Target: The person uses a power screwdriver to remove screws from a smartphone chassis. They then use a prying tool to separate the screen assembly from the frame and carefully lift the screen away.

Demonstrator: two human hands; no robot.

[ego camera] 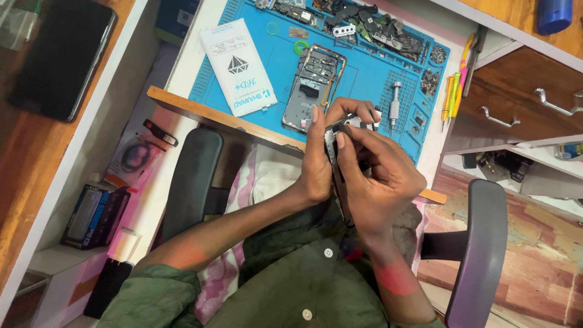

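Fingers of both hands, left and right, pinched a small dark part between them; just beyond lay an opened phone on a blue mat.

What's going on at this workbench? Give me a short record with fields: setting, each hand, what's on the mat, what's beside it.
Setting: blue work mat on a white desk, seen from above
Left hand: grips a small dark phone part from the left
Right hand: fingers pinch the same part from the right
On mat: opened phone body, white packet, metal screwdriver, heap of loose parts
Beside mat: yellow and pink tools
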